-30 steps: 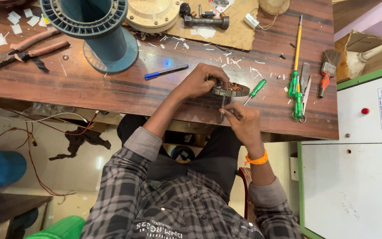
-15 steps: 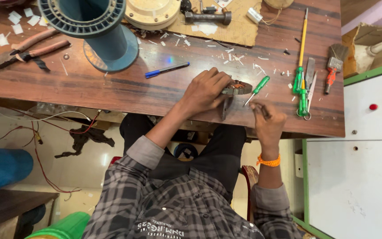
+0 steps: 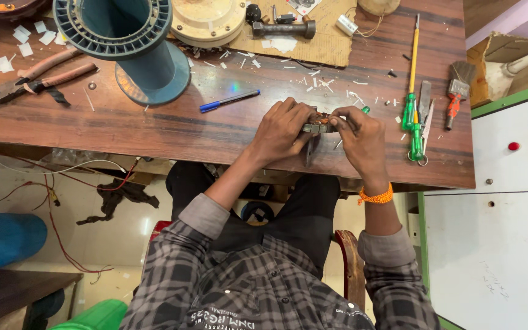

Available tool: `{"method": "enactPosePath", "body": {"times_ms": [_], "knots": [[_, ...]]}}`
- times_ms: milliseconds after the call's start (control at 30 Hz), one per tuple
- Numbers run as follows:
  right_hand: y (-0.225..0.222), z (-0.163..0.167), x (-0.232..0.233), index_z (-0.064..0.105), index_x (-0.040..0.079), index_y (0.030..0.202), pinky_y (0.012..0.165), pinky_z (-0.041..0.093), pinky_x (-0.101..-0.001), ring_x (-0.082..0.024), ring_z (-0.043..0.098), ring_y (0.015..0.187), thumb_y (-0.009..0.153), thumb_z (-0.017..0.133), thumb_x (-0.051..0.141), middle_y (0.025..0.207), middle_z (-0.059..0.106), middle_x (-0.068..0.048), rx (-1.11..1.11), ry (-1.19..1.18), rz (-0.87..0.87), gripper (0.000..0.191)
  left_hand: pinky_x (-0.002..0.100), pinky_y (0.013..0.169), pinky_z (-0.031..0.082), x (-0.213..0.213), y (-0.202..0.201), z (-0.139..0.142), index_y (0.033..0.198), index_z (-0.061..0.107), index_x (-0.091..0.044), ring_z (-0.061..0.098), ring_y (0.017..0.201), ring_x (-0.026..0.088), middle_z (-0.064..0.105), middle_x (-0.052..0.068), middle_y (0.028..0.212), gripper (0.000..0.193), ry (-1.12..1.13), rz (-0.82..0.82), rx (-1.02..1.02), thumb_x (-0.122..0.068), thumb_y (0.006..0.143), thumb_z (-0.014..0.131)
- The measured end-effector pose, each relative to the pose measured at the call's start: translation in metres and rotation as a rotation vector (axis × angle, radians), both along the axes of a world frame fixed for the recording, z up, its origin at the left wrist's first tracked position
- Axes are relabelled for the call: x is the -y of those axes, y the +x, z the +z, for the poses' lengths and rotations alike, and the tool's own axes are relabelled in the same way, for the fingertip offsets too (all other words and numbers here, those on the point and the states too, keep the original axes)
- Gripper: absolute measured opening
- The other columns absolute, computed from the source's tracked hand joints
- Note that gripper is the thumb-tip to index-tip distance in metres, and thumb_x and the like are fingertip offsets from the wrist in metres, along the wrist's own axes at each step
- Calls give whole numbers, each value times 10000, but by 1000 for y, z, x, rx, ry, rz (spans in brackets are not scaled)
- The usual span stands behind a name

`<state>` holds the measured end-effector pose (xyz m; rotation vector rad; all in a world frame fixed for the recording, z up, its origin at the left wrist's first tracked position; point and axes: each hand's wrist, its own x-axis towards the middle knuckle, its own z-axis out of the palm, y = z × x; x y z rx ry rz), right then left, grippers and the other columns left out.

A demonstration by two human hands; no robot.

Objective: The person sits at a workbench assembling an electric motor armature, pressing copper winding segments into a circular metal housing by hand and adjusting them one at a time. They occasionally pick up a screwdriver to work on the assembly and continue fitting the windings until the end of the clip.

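Both hands are meeting at the near edge of the wooden surface [image 3: 154, 131]: the left hand [image 3: 282, 131] and right hand [image 3: 362, 137] are pinching a small metal part [image 3: 318, 126] between them. Beyond are lying a blue pen [image 3: 230, 101], green-handled screwdrivers [image 3: 412, 116] and a teal spool [image 3: 126, 46].

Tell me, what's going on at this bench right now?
A person sits at a wooden workbench, both hands on a small metal part at the table's near edge. The left hand grips it from one side and the right hand pinches it from the other. A blue pen, a big blue spool, pliers and green-handled screwdrivers lie around untouched.
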<state>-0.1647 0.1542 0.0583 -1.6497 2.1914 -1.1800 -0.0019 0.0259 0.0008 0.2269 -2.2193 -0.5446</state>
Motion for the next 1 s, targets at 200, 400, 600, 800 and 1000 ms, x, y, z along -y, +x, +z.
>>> {"method": "enactPosePath", "body": {"times_ms": [200,400,600,800,1000], "knots": [[0,4,-16,740,19,1040,528,432,-313,-139,587,584,956,773,84,760,715,-120,-67,15,16,111,415,798,447,-4,-3,0,1116,601,-33,565,941,277,628,74,1037,430,36,23,27,-215,805,836],[-7,4,-2,725,25,1028,525,436,-318,-153,591,565,965,765,93,740,694,-114,-112,16,31,101,430,817,434,-7,-4,3,1095,592,-41,542,953,293,610,78,1033,407,48,36,44,-201,794,813],[-25,0,28,721,33,974,534,450,-352,-216,607,554,962,780,118,701,652,-132,-157,31,44,104,435,812,424,-9,-3,7,1107,578,-26,544,963,304,593,96,1038,432,37,43,39,-214,793,806],[-38,0,56,721,85,954,578,480,-430,-337,670,660,951,800,245,742,698,-132,-468,45,170,178,440,813,421,-9,-1,9,1074,568,-36,543,953,304,587,104,1000,419,49,46,52,-279,816,791],[-35,9,67,714,98,917,554,474,-444,-342,672,651,905,828,314,708,680,-134,-568,37,220,245,417,773,527,-3,-16,13,1033,552,-70,674,824,257,660,82,872,404,722,115,70,-433,976,719]]}}
